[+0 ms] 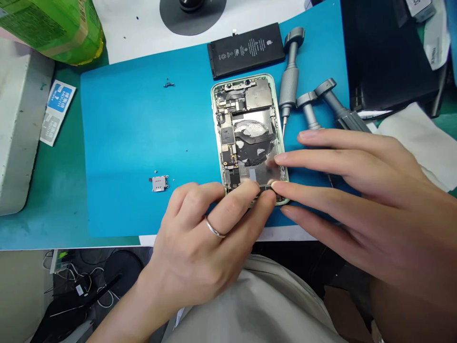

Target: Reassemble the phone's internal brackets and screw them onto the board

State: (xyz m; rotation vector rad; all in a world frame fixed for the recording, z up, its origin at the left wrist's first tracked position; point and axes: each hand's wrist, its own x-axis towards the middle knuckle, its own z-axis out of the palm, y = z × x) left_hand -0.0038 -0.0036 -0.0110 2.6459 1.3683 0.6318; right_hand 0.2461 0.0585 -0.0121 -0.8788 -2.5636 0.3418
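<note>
An opened smartphone (pixel 255 143) lies face up with its inside bare: a circuit board (pixel 227 136) runs down its left side and the battery bay shows bare metal. My left hand (pixel 210 233), with a ring on one finger, is closed at the phone's bottom end, its fingertips on a small black part (pixel 264 188) that they partly hide. My right hand (pixel 350 186) has its fingers stretched and apart. Its fingertips rest on the phone's lower right edge, one of them near the black part. A black phone battery (pixel 246 50) lies just above the phone.
Three grey screwdrivers (pixel 289 85) lie right of the phone, partly behind my right hand. On the blue mat (pixel 143 128) are a metal SIM card reader (pixel 159 183), tiny screws and small dark pieces (pixel 169 84). A green packet (pixel 53 28) stands upper left; white tissue (pixel 421 138) lies right.
</note>
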